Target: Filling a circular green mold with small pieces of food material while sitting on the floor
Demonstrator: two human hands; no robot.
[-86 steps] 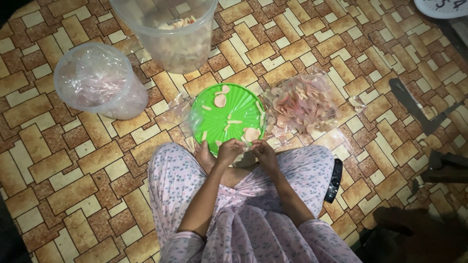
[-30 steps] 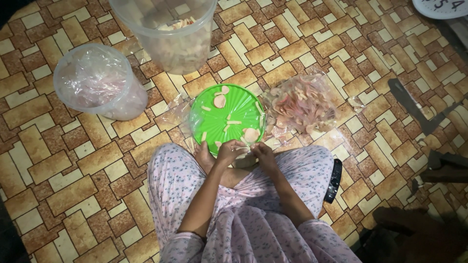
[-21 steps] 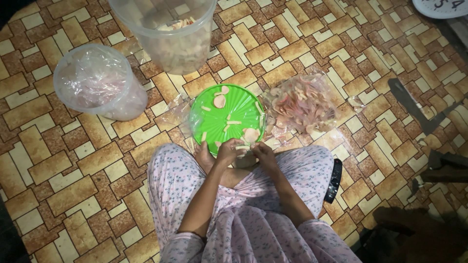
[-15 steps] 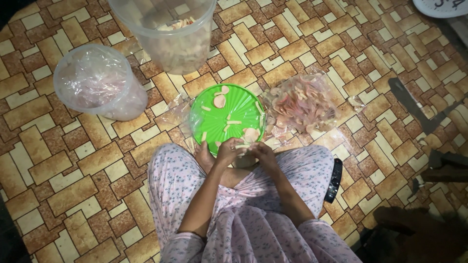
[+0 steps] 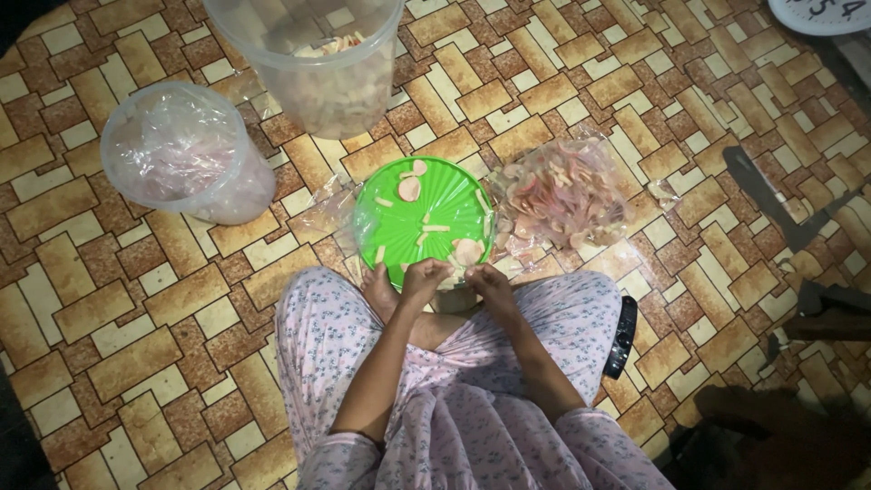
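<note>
Pale, small piece of food, too hidden to tell its long axis or heading, pinched between left hand (image 5: 423,279) and right hand (image 5: 491,283), both closed narrow on it at the near rim of the green plate (image 5: 399,227), likely so bits fall there. Beyond: plastic sheet of peelings (image 5: 567,192), lined tub (image 5: 181,154), clear bucket (image 5: 318,63), all on the tiled floor (image 5: 118,308).

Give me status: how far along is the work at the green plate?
Done: a few pale slices and strips lie on the green plate, and the clear tub behind it holds many pieces. In hand: left hand and right hand meet at the plate's near edge on something small, too small to tell. Left: a heap of pinkish pieces on clear plastic beside the plate.
</note>
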